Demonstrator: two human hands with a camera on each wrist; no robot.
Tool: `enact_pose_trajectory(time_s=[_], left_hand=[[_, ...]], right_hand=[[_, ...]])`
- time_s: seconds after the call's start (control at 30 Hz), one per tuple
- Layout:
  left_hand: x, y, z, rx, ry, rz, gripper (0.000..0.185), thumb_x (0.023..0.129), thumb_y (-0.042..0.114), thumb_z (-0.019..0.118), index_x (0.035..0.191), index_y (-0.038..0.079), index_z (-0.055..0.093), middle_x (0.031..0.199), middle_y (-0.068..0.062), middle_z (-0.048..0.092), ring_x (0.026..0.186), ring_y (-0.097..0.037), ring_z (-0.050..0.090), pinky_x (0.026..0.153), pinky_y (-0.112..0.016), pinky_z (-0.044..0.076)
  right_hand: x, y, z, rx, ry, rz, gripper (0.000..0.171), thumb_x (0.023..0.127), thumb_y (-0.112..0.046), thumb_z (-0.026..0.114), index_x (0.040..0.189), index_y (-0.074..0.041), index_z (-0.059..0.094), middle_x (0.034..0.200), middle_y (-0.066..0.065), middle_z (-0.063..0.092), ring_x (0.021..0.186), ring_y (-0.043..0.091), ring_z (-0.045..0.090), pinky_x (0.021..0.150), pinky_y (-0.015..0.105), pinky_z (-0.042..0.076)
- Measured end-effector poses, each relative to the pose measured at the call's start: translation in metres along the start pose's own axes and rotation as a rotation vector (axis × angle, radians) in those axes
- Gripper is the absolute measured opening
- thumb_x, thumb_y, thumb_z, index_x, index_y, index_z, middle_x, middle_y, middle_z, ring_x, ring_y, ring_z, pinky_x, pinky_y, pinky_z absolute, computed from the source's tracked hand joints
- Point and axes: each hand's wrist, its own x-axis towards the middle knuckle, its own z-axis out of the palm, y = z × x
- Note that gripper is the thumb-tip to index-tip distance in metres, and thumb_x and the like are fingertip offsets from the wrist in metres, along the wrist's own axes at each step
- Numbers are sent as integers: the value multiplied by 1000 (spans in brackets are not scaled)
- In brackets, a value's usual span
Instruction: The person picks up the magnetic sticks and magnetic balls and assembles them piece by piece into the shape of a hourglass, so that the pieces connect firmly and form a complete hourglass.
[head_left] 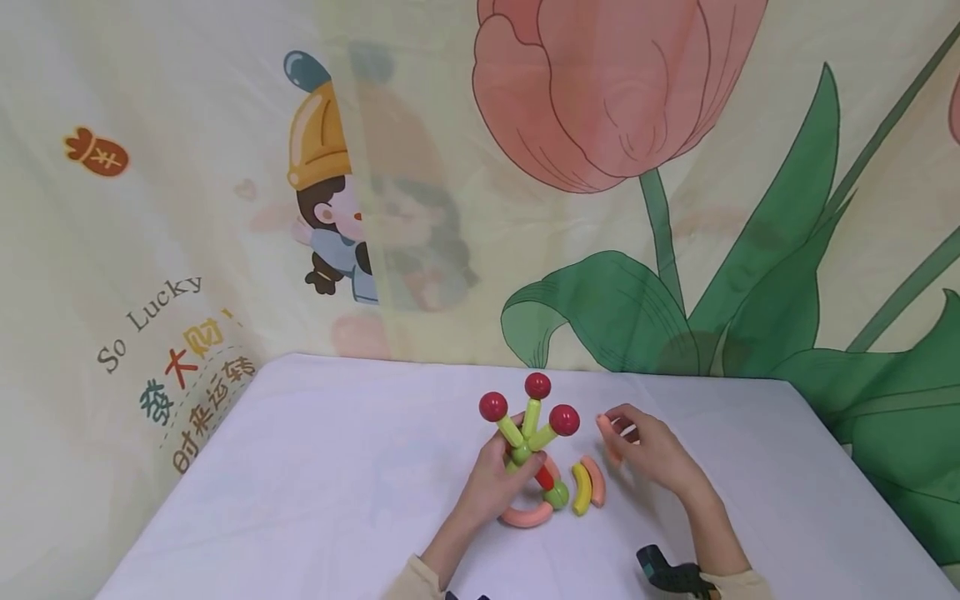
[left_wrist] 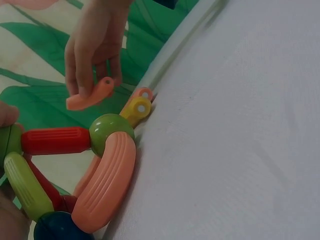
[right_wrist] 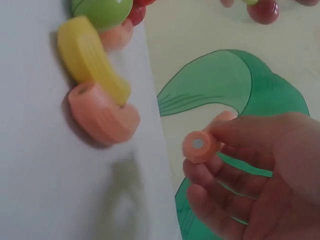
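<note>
— Which way does the curved salmon-pink ribbed plastic piece point(head_left: 608, 439) point?

— It's pinched in the right hand point(head_left: 652, 454) above the white table point(head_left: 337, 467); long axis runs away from the person, metal-dotted round end outward.

— And the left hand point(head_left: 495, 479)?

— Gripping the stick-and-ball toy structure point(head_left: 529, 433), its three red balls upward, beside loose yellow and pink curved pieces point(head_left: 587, 487).

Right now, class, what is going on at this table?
A person is working with toy building pieces on a white table. The left hand grips a toy figure of green rods tipped with red balls. The right hand pinches an orange curved piece just above the table. A yellow curved piece lies between them.
</note>
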Motion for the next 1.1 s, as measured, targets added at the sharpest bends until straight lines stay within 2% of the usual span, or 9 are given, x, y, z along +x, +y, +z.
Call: enact_pose_trajectory(time_s=[0.23,0.5,0.7,0.87,0.93,1.1], left_hand=[[0,0,-1,3,-5,11,57,90,29,61,141,24,39,129,-1,55,116,-15,52,101,-39,45],[1,-2,-1,8,-7,-23,58,89,33,62,141,23,39,128,0,55,115,-15,52,102,-42,44],[2,-3,1,9,-17,-62,57,89,35,62,140,25,38,124,1,55,110,-14,53,98,-39,47],[1,-1,1,1,-31,-66,58,90,33,62,141,25,37,125,0,55,111,-15,53,98,-39,47],[1,1,1,-9,-40,-60,58,90,32,61,142,23,35,127,0,54,111,-14,52,99,-37,47],[0,4,0,-10,-64,9,58,92,24,58,144,17,32,128,-2,54,110,-13,53,99,-30,46]], right_hand=[[4,-11,-4,71,98,-72,42,91,-36,61,122,-9,55,110,12,61,95,25,58,73,32,54],[10,-20,-10,85,113,-116,46,91,-40,59,123,-7,54,111,13,61,95,25,58,73,30,53],[20,-31,-17,70,130,-189,44,91,-34,61,123,-4,53,110,14,61,95,26,59,74,30,53],[26,-47,-23,78,127,-238,43,91,-31,62,123,-5,53,111,14,61,94,26,60,75,32,53],[28,-55,-26,81,124,-259,42,91,-30,62,124,-5,52,111,14,61,95,27,61,76,35,54],[33,-72,-32,67,111,-304,41,91,-26,63,124,-6,52,112,14,60,95,28,62,76,38,55]])
